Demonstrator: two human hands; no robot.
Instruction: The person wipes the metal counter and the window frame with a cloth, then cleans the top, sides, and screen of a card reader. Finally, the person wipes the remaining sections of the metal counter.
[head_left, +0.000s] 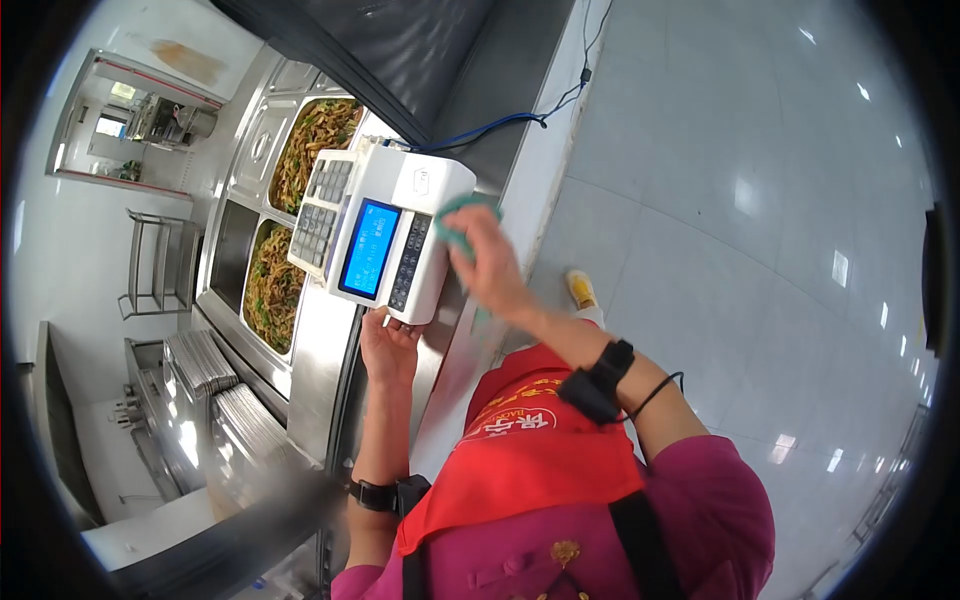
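A white payment terminal (430,185) with a lit blue screen (369,250) and a dark key strip stands tilted at the counter edge. My left hand (390,345) grips its lower end, the fingers partly hidden beneath the casing. My right hand (485,262), slightly blurred, is closed on a green cloth (462,222) at the terminal's right side. On the terminal's far side sits a pale number keypad (322,212).
Behind the terminal, metal pans of noodle-like food (275,285) sit in a steel counter. Stacked metal trays (250,425) stand at lower left. Blue cables (480,132) run along the ledge. Grey tiled floor (720,200) lies to the right.
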